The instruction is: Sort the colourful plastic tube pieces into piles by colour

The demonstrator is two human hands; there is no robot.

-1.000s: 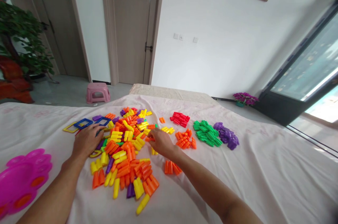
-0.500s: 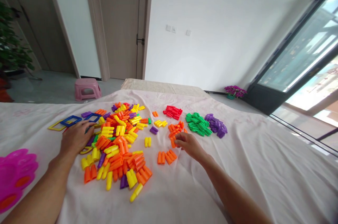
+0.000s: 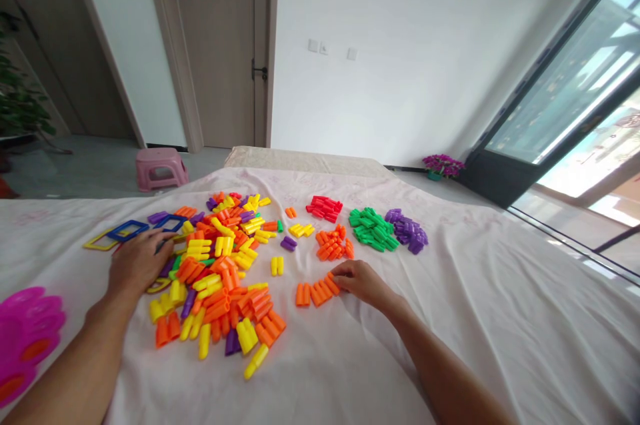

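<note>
My left hand (image 3: pixel 137 259) rests at the left edge of a mixed pile of plastic tube-shaped building blocks (image 3: pixel 224 246), beside blue and yellow square frames (image 3: pixel 128 230). Its fingers lie loosely over the pieces, and their tips are partly hidden. My right hand (image 3: pixel 364 283) is closed, thumb and fingers pinching an orange building block (image 3: pixel 333 283) at the right end of a short orange row (image 3: pixel 317 293). Beyond that hand sits a small heap of orange blocks (image 3: pixel 334 245).
Sorted heaps of red (image 3: pixel 325 207), green (image 3: pixel 373 230) and purple blocks (image 3: pixel 407 231) lie farther back. Yellow pairs (image 3: pixel 277 266) and a purple pair (image 3: pixel 289 243) are between pile and heaps. A pink tray (image 3: pixel 25 331) is at left on the white cloth (image 3: pixel 450 331).
My right hand has moved from the orange heap toward me, bringing an orange block to the end of the short row. My left hand stays by the pile. The view has shifted slightly.
</note>
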